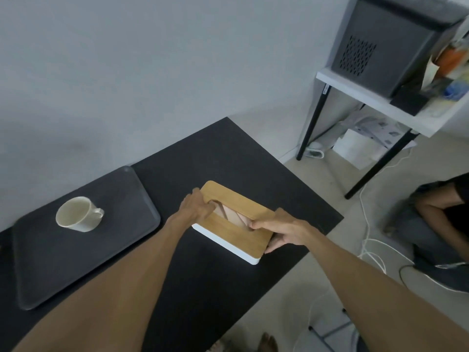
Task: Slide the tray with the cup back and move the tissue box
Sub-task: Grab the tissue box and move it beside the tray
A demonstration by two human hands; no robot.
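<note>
A white tissue box (229, 232) with a wooden lid and a slot showing pinkish tissue lies on the black table (228, 153), right of centre. My left hand (196, 207) grips its far left end, fingers curled into the slot. At the near right end, my right hand (281, 231) holds the box with its thumb on the lid and fingers down the side. A dark grey tray (50, 270) sits on the left by the wall, carrying a cream cup (76, 214) tilted on its side.
The grey wall runs behind the table. To the right stands a white shelf (380, 102) on black legs with a dark grey box on it. White cables (370, 240) trail on the floor, where another person (441, 212) sits at the right edge.
</note>
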